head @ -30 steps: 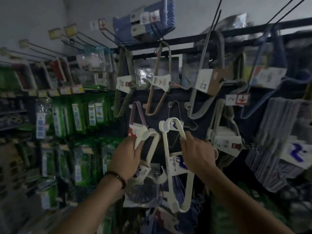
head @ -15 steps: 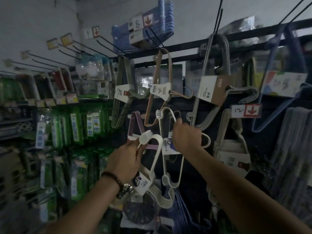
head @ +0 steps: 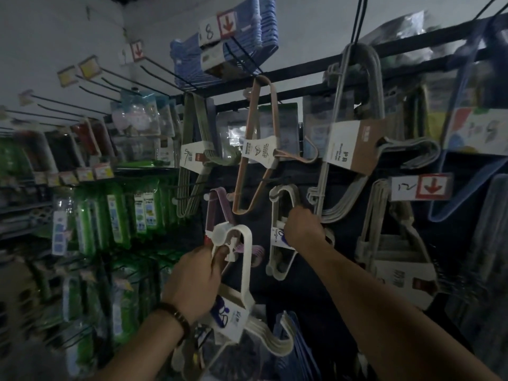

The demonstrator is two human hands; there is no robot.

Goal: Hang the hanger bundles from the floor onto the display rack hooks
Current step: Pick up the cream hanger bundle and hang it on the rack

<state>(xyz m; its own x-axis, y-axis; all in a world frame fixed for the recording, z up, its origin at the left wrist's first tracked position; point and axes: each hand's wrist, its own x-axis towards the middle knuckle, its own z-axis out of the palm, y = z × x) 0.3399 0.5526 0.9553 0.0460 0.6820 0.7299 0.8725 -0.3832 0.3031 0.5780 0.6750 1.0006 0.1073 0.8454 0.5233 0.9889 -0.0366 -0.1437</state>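
My left hand (head: 196, 279) grips a white hanger bundle (head: 242, 270) with a white-and-blue label, held in front of a purple bundle (head: 217, 207) on the rack. My right hand (head: 302, 225) is closed on a second white hanger bundle (head: 277, 243), whose top loop sits at a dark rack hook (head: 270, 180) under a pink bundle (head: 258, 149). Whether that loop rests fully on the hook I cannot tell. The black display rack bar (head: 302, 67) runs across the top.
Grey hanger bundles (head: 354, 138) with a brown label hang right of centre, more grey ones (head: 395, 259) lower right, blue ones (head: 228, 48) on top. A price tag (head: 420, 187) juts out on a hook. Green packaged goods (head: 115, 215) fill the left shelves.
Both hands rose with their white bundles. The right hand carried its bundle up to the hook below the pink hangers; the left bundle came up in front of the purple one.
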